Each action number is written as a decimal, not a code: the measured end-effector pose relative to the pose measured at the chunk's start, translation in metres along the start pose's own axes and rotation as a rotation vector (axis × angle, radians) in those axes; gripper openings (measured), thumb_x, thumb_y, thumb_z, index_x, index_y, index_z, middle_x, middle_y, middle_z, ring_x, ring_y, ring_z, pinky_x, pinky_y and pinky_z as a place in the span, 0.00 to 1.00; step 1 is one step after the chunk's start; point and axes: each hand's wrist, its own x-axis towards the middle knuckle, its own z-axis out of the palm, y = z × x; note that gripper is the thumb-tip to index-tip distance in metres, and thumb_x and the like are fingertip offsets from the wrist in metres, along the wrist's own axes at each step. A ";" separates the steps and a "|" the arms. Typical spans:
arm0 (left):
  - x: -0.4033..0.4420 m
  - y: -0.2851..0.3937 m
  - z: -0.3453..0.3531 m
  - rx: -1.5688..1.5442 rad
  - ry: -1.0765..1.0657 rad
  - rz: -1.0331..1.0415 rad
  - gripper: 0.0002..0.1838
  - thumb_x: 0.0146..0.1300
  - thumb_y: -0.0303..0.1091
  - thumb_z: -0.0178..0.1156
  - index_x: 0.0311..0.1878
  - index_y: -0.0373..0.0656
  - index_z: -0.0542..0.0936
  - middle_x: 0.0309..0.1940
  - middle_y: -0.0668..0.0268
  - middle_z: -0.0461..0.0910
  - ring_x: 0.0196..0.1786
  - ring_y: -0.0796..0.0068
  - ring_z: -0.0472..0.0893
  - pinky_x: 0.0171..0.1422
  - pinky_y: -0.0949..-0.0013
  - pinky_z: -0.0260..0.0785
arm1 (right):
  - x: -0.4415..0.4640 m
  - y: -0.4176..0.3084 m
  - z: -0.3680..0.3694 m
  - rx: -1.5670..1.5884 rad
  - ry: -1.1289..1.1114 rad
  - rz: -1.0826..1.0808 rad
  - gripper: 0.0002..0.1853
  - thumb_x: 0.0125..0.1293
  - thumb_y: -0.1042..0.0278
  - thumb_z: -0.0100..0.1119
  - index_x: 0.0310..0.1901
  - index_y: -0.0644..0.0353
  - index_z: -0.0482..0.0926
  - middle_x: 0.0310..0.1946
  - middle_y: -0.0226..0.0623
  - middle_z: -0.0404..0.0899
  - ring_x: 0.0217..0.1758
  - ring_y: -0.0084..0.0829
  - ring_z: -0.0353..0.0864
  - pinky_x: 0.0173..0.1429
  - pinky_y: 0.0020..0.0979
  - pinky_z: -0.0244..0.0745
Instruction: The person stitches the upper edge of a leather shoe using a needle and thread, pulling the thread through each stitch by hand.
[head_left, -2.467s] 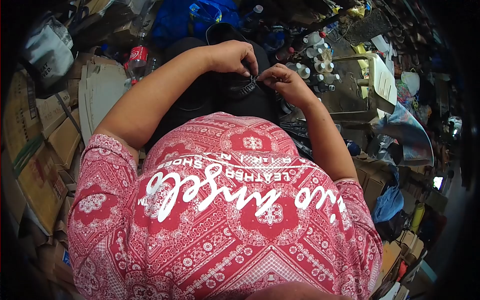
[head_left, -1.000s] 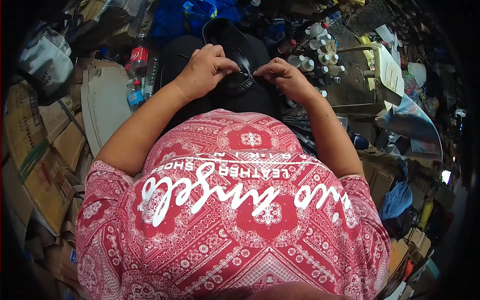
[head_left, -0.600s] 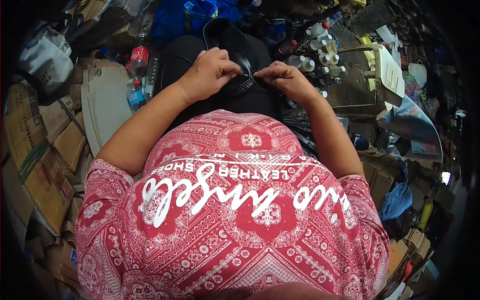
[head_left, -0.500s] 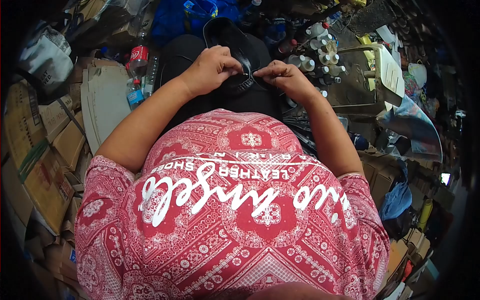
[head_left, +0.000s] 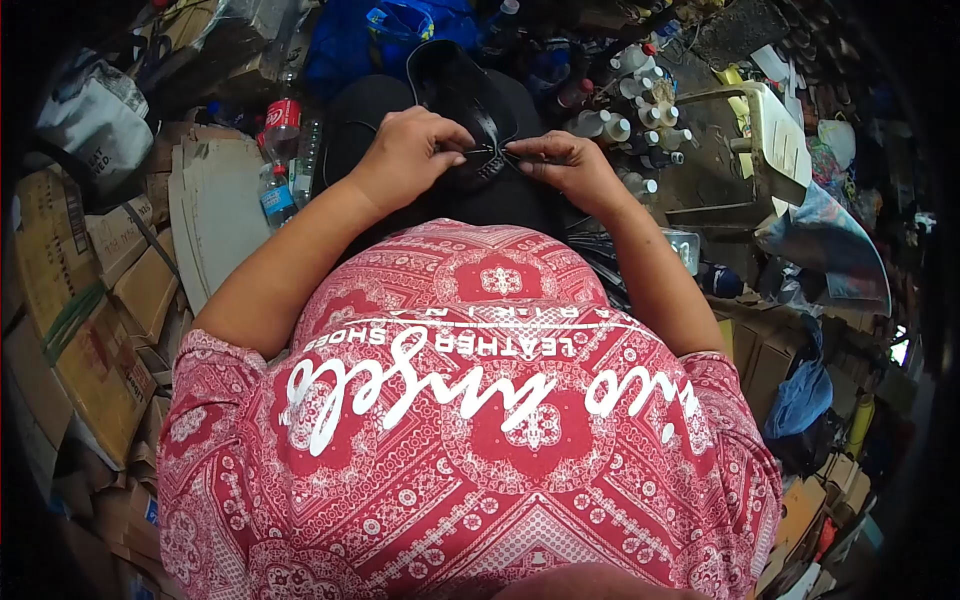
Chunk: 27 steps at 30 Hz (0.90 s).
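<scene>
A black leather shoe lies on my lap, against dark trousers, with a row of gathered stitches across its near part. My left hand is at the left of the stitches, its thumb and forefinger brought together. From those fingertips a thin pale line runs to the seam; whether it is thread or a needle I cannot tell. On the other side, my right hand pinches close to the seam. Whatever sits between its fingertips is too small to make out.
Several white-capped bottles stand to the right, by a pale plastic chair or crate. Soda and water bottles lie left of my knees, near stacked cardboard. Beyond the shoe is a blue bag.
My left hand has shifted slightly right and down, and its fingertips have drawn back a little from the seam. My right hand's fingers have closed into a tighter pinch beside the stitches.
</scene>
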 end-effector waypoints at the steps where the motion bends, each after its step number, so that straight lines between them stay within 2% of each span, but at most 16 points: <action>1: 0.003 -0.006 0.001 -0.018 -0.026 -0.012 0.10 0.48 0.27 0.69 0.37 0.46 0.83 0.29 0.68 0.81 0.38 0.67 0.78 0.49 0.65 0.66 | 0.000 0.002 0.000 0.000 -0.002 0.001 0.15 0.57 0.77 0.64 0.46 0.49 0.85 0.32 0.29 0.76 0.39 0.22 0.76 0.48 0.24 0.72; 2: 0.006 -0.011 0.001 -0.033 -0.050 -0.023 0.10 0.48 0.27 0.69 0.36 0.46 0.83 0.29 0.69 0.82 0.38 0.68 0.78 0.48 0.65 0.66 | 0.005 0.004 -0.001 -0.004 -0.026 -0.035 0.14 0.57 0.77 0.64 0.45 0.49 0.86 0.33 0.29 0.77 0.39 0.22 0.76 0.47 0.24 0.72; 3: 0.010 -0.014 0.002 0.048 -0.037 0.053 0.09 0.47 0.26 0.68 0.35 0.47 0.83 0.29 0.71 0.81 0.38 0.69 0.77 0.49 0.65 0.65 | 0.010 0.006 -0.003 -0.008 -0.048 -0.072 0.14 0.58 0.77 0.64 0.45 0.50 0.86 0.34 0.29 0.77 0.39 0.22 0.76 0.47 0.24 0.72; 4: 0.016 -0.017 0.003 0.050 -0.038 0.056 0.09 0.47 0.26 0.68 0.35 0.47 0.83 0.29 0.71 0.81 0.38 0.69 0.77 0.49 0.65 0.65 | 0.017 0.007 -0.007 -0.008 -0.045 -0.074 0.14 0.58 0.77 0.64 0.45 0.50 0.86 0.34 0.29 0.77 0.39 0.22 0.76 0.47 0.24 0.72; 6: 0.029 -0.021 0.003 0.115 -0.062 0.196 0.09 0.47 0.26 0.68 0.33 0.49 0.82 0.28 0.73 0.79 0.40 0.70 0.77 0.51 0.64 0.63 | 0.026 0.002 -0.015 -0.122 -0.122 -0.083 0.13 0.58 0.77 0.63 0.44 0.50 0.86 0.37 0.29 0.77 0.40 0.22 0.76 0.48 0.24 0.72; 8: 0.030 -0.021 0.003 0.139 -0.044 0.219 0.08 0.48 0.26 0.67 0.33 0.50 0.82 0.28 0.74 0.78 0.42 0.71 0.76 0.53 0.63 0.61 | 0.026 -0.002 -0.017 -0.101 -0.137 -0.056 0.13 0.58 0.77 0.63 0.44 0.49 0.86 0.36 0.29 0.76 0.41 0.23 0.75 0.49 0.24 0.72; 10: 0.019 -0.017 0.005 0.114 0.060 0.163 0.09 0.49 0.27 0.67 0.35 0.51 0.83 0.29 0.75 0.78 0.42 0.70 0.76 0.53 0.63 0.60 | 0.021 0.001 -0.016 -0.138 -0.122 -0.092 0.13 0.58 0.76 0.63 0.44 0.49 0.86 0.35 0.28 0.76 0.40 0.22 0.75 0.48 0.24 0.72; 12: 0.011 -0.011 0.003 0.125 0.040 0.100 0.10 0.50 0.27 0.67 0.37 0.52 0.84 0.29 0.74 0.79 0.42 0.71 0.76 0.53 0.63 0.60 | 0.018 0.006 -0.012 -0.131 -0.121 -0.097 0.14 0.57 0.76 0.64 0.45 0.49 0.86 0.35 0.29 0.76 0.39 0.21 0.75 0.46 0.23 0.72; 14: 0.006 -0.004 0.003 0.056 -0.035 -0.107 0.10 0.51 0.28 0.67 0.38 0.52 0.84 0.30 0.74 0.81 0.42 0.73 0.75 0.54 0.63 0.59 | 0.012 0.009 -0.004 -0.006 -0.057 -0.037 0.14 0.57 0.77 0.65 0.46 0.51 0.85 0.34 0.27 0.78 0.37 0.18 0.74 0.45 0.22 0.72; 15: 0.007 -0.002 0.003 0.070 -0.046 -0.132 0.11 0.52 0.27 0.66 0.40 0.48 0.84 0.32 0.70 0.82 0.41 0.72 0.77 0.52 0.65 0.63 | 0.010 0.002 -0.002 0.077 -0.055 0.028 0.14 0.57 0.78 0.65 0.46 0.55 0.84 0.34 0.25 0.80 0.38 0.16 0.75 0.44 0.21 0.73; 16: 0.007 -0.002 0.005 0.073 -0.046 -0.129 0.11 0.52 0.27 0.66 0.40 0.48 0.84 0.32 0.70 0.82 0.41 0.72 0.77 0.52 0.65 0.63 | 0.009 0.002 0.001 0.077 -0.053 0.024 0.14 0.57 0.78 0.65 0.46 0.55 0.84 0.34 0.25 0.80 0.38 0.16 0.75 0.44 0.21 0.73; 18: 0.009 -0.002 0.011 -0.115 -0.032 -0.223 0.10 0.51 0.26 0.66 0.39 0.42 0.83 0.33 0.64 0.82 0.40 0.70 0.79 0.48 0.67 0.69 | 0.009 0.004 0.003 0.221 -0.039 0.055 0.13 0.58 0.78 0.64 0.46 0.59 0.83 0.36 0.26 0.82 0.40 0.15 0.77 0.46 0.20 0.73; 21: 0.012 0.005 0.021 -0.182 -0.030 -0.276 0.09 0.51 0.25 0.65 0.37 0.38 0.81 0.32 0.60 0.82 0.39 0.68 0.80 0.44 0.69 0.73 | 0.010 0.004 0.006 0.248 -0.035 0.073 0.11 0.58 0.78 0.64 0.44 0.61 0.83 0.38 0.27 0.83 0.41 0.16 0.78 0.47 0.22 0.74; 25: 0.016 0.013 0.016 -0.178 -0.055 -0.300 0.08 0.51 0.26 0.66 0.35 0.40 0.80 0.33 0.63 0.82 0.40 0.67 0.79 0.48 0.66 0.69 | 0.009 -0.013 0.008 0.144 0.010 0.053 0.08 0.58 0.78 0.64 0.40 0.62 0.83 0.38 0.29 0.83 0.41 0.18 0.79 0.46 0.22 0.75; 27: 0.018 0.019 0.008 0.048 -0.150 -0.140 0.08 0.50 0.28 0.67 0.35 0.44 0.81 0.32 0.67 0.82 0.41 0.67 0.78 0.51 0.62 0.64 | 0.010 -0.022 0.005 -0.056 -0.048 0.054 0.06 0.58 0.77 0.65 0.38 0.63 0.82 0.37 0.29 0.81 0.42 0.18 0.78 0.48 0.21 0.73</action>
